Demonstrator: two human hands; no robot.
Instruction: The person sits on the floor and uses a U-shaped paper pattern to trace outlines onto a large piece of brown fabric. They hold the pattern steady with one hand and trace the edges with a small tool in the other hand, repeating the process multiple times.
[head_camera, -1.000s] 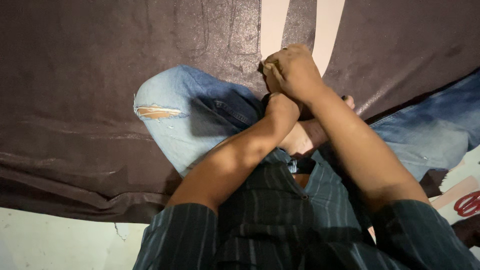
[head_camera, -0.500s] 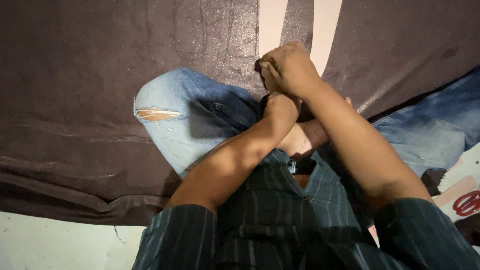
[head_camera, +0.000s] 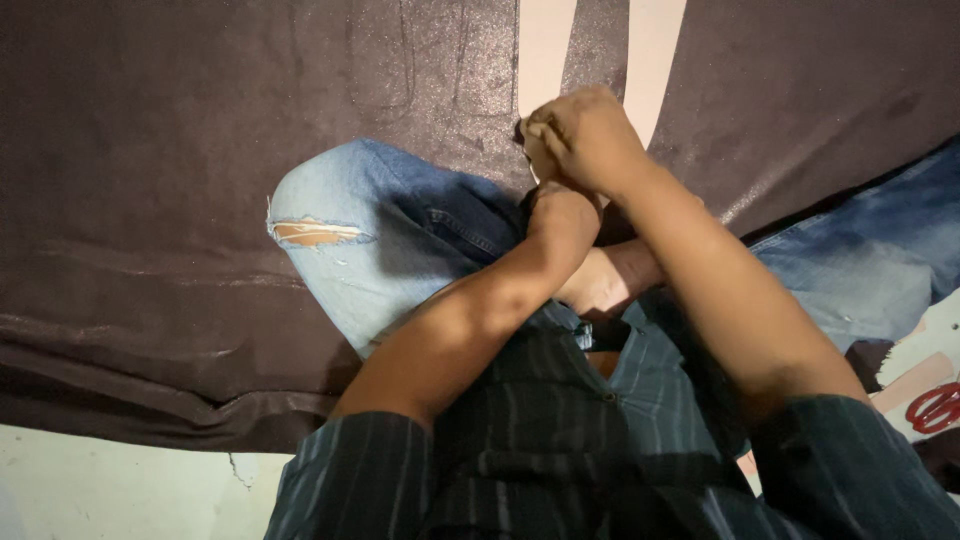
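1. Observed: person seated on a large dark brown sheet (head_camera: 180, 200) of suede-like material that is spread over the floor, knees bent, in torn blue jeans (head_camera: 360, 240) and a dark striped shirt (head_camera: 540, 440).
2. Right hand (head_camera: 590, 135) sits at the sheet's edge, where two pale strips (head_camera: 545, 45) of lighter surface show through. Its grip is clenched, fingers curled down onto the dark edge at that spot. Whether a small tool or thread is pinched inside cannot be told; a dark speck at the fingertips is too small to read.
3. Left hand (head_camera: 560, 215) lies just below the right, under its wrist, mostly hidden. Its grip cannot be told.
4. Location of the work: the sheet's edge directly in front of the left knee, touching the right fingers.
5. Judgement on progress: work is in hand at one small point only. Faint curved marks (head_camera: 400, 70) drawn on the sheet nearby look uncut. No finished seam, cut line or separated piece is visible, so most of the sheet appears unworked.
6. Pale floor (head_camera: 100, 490) at lower left; printed paper (head_camera: 930, 390) at right edge.
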